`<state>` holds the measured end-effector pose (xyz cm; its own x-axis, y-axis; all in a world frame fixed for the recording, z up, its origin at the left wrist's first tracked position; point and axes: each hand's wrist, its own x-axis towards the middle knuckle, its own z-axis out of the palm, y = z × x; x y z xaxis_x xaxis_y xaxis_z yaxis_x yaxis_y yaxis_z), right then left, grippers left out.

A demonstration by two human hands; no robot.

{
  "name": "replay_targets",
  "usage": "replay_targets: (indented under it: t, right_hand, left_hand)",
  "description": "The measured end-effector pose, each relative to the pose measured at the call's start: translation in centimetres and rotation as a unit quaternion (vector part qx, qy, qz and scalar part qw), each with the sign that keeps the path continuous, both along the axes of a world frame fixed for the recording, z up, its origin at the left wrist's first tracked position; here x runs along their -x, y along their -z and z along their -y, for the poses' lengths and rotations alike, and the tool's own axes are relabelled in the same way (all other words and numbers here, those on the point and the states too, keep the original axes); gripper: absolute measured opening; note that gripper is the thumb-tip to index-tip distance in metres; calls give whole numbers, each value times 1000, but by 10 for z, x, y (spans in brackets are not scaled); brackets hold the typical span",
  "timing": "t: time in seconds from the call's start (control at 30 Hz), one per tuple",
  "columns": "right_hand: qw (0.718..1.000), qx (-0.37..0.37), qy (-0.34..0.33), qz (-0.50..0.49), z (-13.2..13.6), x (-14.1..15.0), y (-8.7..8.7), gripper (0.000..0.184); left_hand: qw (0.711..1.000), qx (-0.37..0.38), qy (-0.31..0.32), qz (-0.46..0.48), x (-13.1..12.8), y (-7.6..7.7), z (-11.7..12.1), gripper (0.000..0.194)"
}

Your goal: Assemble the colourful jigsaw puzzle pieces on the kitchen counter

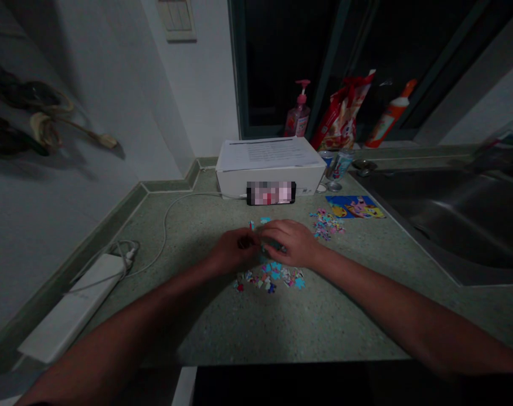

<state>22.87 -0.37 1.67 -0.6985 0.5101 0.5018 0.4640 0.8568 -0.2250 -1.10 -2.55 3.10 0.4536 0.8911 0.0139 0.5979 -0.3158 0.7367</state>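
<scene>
My left hand (236, 248) is curled, its thumb and fingers closed in a pinch, and its fingertips meet those of my other hand. From the right, my right hand (290, 242) bends its closed fingers over toward it. Whatever is between the fingertips is hidden. Just below both hands, loose jigsaw puzzle pieces (275, 273) in light blue, white, red and dark blue lie scattered. A light blue puzzle piece (265, 220) shows just beyond the fingers. Farther right is a second pile of puzzle pieces (327, 224), pink and pale blue.
Behind the hands, a phone (271, 193) on a cable leans against a white box (260, 176). A colourful cartoon card (355, 207) lies near the sink (451, 220). At left is a white power strip (76, 304). A pump bottle (297, 119) stands behind the box.
</scene>
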Motion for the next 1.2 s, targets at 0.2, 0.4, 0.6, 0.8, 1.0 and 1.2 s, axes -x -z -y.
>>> replay_targets:
  t: [0.2, 0.4, 0.6, 0.8, 1.0, 1.2]
  right_hand:
    - [1000, -13, -4, 4, -3, 0, 3, 25]
    - [1000, -5, -6, 7, -3, -1, 5, 27]
    - [1000, -1, -11, 13, -3, -1, 2, 28]
    - [1000, -6, -4, 26, -4, -1, 3, 24]
    - [998, 18, 67, 0, -11, -2, 6, 22]
    - [988, 57, 137, -31, -31, 0, 5, 16]
  left_hand:
    - [995, 26, -50, 77, 0, 13, -6, 10]
    - [998, 19, -57, 31, 0, 16, -10, 17]
    - [998, -19, -30, -56, 0, 22, -15, 23]
    - [999, -26, -22, -32, 0, 23, -13, 22]
    - [983, -174, -47, -38, 7, 15, -15, 19]
    - [960, -251, 5, -127, 13, 16, -23, 26]
